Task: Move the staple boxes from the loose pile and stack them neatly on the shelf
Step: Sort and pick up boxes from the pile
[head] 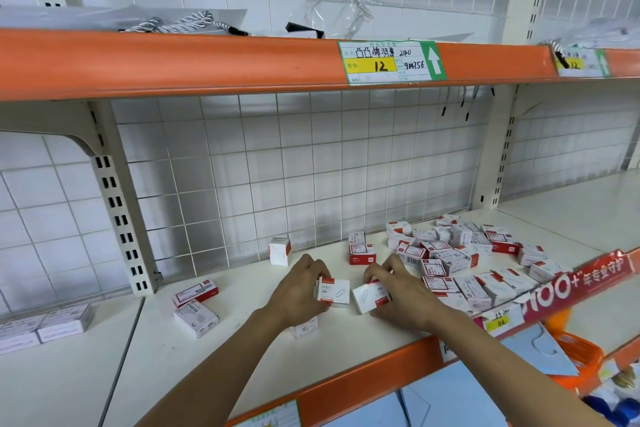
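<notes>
The left hand [300,282] grips one staple box [333,291], the right hand [398,288] another [371,295], mid-shelf [242,340] (pile [460,253] toward the right end). Transfer is underway; squared, flush placement is required next.

The staple boxes [457,255] were white with red bands, printed in dark text. The shelf [242,322] they lay on was cream, edged in orange. The far wall [242,163] was white tile behind a pale wire grid [346,135]. The price label [389,62] above was green, white and yellow. To the near right, a red banner [581,282] carried white lettering.
</notes>
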`<state>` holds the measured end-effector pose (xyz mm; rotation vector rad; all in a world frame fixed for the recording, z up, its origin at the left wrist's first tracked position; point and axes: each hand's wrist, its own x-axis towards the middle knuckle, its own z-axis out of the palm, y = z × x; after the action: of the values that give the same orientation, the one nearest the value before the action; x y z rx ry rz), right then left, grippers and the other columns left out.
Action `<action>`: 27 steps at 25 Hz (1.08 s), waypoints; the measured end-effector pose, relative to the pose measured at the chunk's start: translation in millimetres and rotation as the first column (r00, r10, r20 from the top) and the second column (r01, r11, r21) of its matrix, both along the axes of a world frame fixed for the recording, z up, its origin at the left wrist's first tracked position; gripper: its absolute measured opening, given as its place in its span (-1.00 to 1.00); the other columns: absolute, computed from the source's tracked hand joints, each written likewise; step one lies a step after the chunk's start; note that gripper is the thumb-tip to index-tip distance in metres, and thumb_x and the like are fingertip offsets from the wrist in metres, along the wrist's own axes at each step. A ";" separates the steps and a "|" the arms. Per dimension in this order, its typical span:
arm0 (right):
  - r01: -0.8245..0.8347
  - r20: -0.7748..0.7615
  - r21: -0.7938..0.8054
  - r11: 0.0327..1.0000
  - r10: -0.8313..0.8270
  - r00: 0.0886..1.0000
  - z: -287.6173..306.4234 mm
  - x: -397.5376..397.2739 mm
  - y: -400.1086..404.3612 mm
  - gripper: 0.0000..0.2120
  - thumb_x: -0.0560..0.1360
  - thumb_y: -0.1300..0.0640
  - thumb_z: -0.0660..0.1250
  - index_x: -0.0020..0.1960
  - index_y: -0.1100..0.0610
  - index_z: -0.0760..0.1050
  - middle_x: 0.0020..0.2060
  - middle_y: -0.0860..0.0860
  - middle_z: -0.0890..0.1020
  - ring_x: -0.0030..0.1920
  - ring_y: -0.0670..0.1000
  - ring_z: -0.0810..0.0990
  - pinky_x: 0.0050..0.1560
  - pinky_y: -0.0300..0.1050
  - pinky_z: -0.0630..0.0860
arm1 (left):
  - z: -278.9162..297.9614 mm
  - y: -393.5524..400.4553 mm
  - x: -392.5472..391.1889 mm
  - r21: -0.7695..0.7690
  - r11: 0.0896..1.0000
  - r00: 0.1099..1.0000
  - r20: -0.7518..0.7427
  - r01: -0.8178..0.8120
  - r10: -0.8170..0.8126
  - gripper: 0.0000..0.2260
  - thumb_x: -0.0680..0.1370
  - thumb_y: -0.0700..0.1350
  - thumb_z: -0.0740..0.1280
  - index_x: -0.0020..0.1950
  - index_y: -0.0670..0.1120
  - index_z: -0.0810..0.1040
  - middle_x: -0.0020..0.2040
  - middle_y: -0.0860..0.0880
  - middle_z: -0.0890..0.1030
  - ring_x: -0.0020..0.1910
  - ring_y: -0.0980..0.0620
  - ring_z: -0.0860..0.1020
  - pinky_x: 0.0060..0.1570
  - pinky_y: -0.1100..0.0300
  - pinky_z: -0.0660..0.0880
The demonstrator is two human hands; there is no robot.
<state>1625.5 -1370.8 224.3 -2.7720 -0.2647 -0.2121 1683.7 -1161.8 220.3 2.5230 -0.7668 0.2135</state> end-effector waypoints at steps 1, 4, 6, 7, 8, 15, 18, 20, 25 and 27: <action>-0.003 -0.004 0.009 1.000 0.003 1.000 0.7 -1.0 -0.2 -0.59 0.38 0.03 0.42 0.14 -0.13 0.30 0.04 -0.07 0.26 0.00 -0.02 0.51 0.03 -0.08 0.52 | -0.3 0.3 -0.2 0.004 1.000 1.000 0.001 -0.005 0.005 -0.67 0.39 -0.11 0.47 0.08 -0.03 0.44 0.08 0.01 0.41 0.02 0.06 0.46 -0.04 0.21 0.50; 0.006 -0.016 0.030 1.000 -0.006 1.000 2.1 -2.6 1.4 -0.59 0.40 0.01 0.41 0.16 -0.09 0.31 0.01 -0.08 0.27 -0.01 -0.04 0.48 0.04 -0.09 0.49 | -1.3 1.8 -1.6 0.009 1.000 1.000 0.017 -0.018 0.018 -0.67 0.40 -0.08 0.47 0.09 -0.03 0.44 0.09 0.02 0.41 0.02 0.08 0.46 -0.05 0.21 0.51; 0.020 -0.050 0.041 0.999 -0.018 0.999 0.9 -1.8 3.9 -0.57 0.41 -0.02 0.39 0.21 -0.08 0.30 0.04 -0.07 0.29 0.01 -0.06 0.46 0.02 -0.14 0.45 | 0.7 4.0 -3.0 -0.012 0.999 0.999 0.021 -0.030 0.031 -0.67 0.40 -0.10 0.46 0.09 -0.03 0.44 0.10 0.02 0.42 0.02 0.07 0.46 -0.04 0.20 0.50; 0.025 -0.088 0.044 0.999 -0.021 0.996 0.2 -0.8 5.3 -0.54 0.42 -0.02 0.38 0.25 -0.08 0.29 0.07 -0.06 0.29 0.03 -0.05 0.45 0.00 -0.17 0.41 | 2.3 6.3 -3.6 -0.028 0.999 0.999 0.019 -0.038 0.038 -0.68 0.40 -0.11 0.46 0.08 -0.03 0.44 0.10 0.01 0.42 0.03 0.06 0.47 -0.03 0.19 0.49; 0.023 -0.128 0.045 0.999 -0.017 0.992 -0.6 0.3 6.3 -0.53 0.44 0.01 0.36 0.30 -0.07 0.28 0.10 -0.05 0.30 0.05 -0.03 0.45 0.00 -0.20 0.37 | 4.1 8.9 -4.1 -0.044 0.998 0.999 0.016 -0.046 0.047 -0.68 0.40 -0.12 0.46 0.08 -0.03 0.44 0.11 0.01 0.43 0.06 0.04 0.47 -0.02 0.19 0.48; -0.060 -0.124 0.262 0.963 0.095 0.988 -1.5 15.8 34.5 -0.54 0.50 0.36 0.17 0.36 0.08 0.38 0.28 0.09 0.39 0.31 0.03 0.40 0.25 -0.32 0.26 | 11.6 40.1 -12.3 -0.144 0.975 0.986 -0.004 -0.166 0.167 -0.63 0.37 -0.14 0.50 0.11 -0.05 0.47 0.08 0.04 0.41 0.01 0.05 0.47 -0.09 0.32 0.41; -0.044 -0.157 0.333 0.942 0.101 0.982 -5.5 17.6 55.3 -0.52 0.50 0.06 0.33 0.37 0.10 0.31 0.27 0.05 0.38 0.30 0.02 0.40 0.24 -0.20 0.34 | 13.1 57.0 -18.1 -0.154 0.963 0.975 -0.005 -0.221 0.223 -0.60 0.35 -0.17 0.52 0.12 -0.08 0.47 0.08 -0.02 0.42 -0.06 0.09 0.45 -0.09 0.32 0.43; 0.021 -0.175 0.197 0.980 0.014 0.984 -9.6 19.9 62.1 -0.41 0.41 -0.16 0.39 0.31 0.10 0.31 0.19 0.04 0.37 0.23 0.03 0.40 0.17 -0.17 0.36 | 12.4 68.0 -21.2 -0.150 0.959 0.970 0.006 -0.241 0.244 -0.61 0.36 -0.17 0.52 0.12 -0.10 0.48 0.08 -0.04 0.43 -0.06 0.08 0.46 -0.08 0.30 0.46; 0.087 -0.125 0.070 0.994 -0.077 0.989 -8.9 21.2 73.4 -0.44 0.43 -0.12 0.36 0.29 0.18 0.32 0.19 0.09 0.41 0.20 0.07 0.42 0.10 -0.14 0.37 | 10.0 88.0 -32.9 -0.139 0.951 0.960 0.005 -0.276 0.280 -0.62 0.36 -0.13 0.52 0.12 -0.08 0.50 0.05 0.00 0.44 -0.09 0.10 0.46 -0.06 0.26 0.50; 0.045 -0.081 0.088 0.995 -0.038 0.996 -1.7 19.9 81.4 -0.50 0.46 -0.02 0.34 0.30 0.17 0.34 0.20 0.10 0.39 0.21 0.06 0.39 0.14 -0.18 0.35 | 11.4 99.5 -36.5 -0.137 0.946 0.954 0.002 -0.295 0.298 -0.62 0.36 -0.13 0.52 0.12 -0.08 0.50 0.01 0.03 0.42 -0.10 0.11 0.45 -0.09 0.30 0.46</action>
<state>1645.4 -1289.4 222.6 -2.6915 -0.1736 -0.1207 1647.1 -1062.3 231.8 2.4993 -0.3615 0.3831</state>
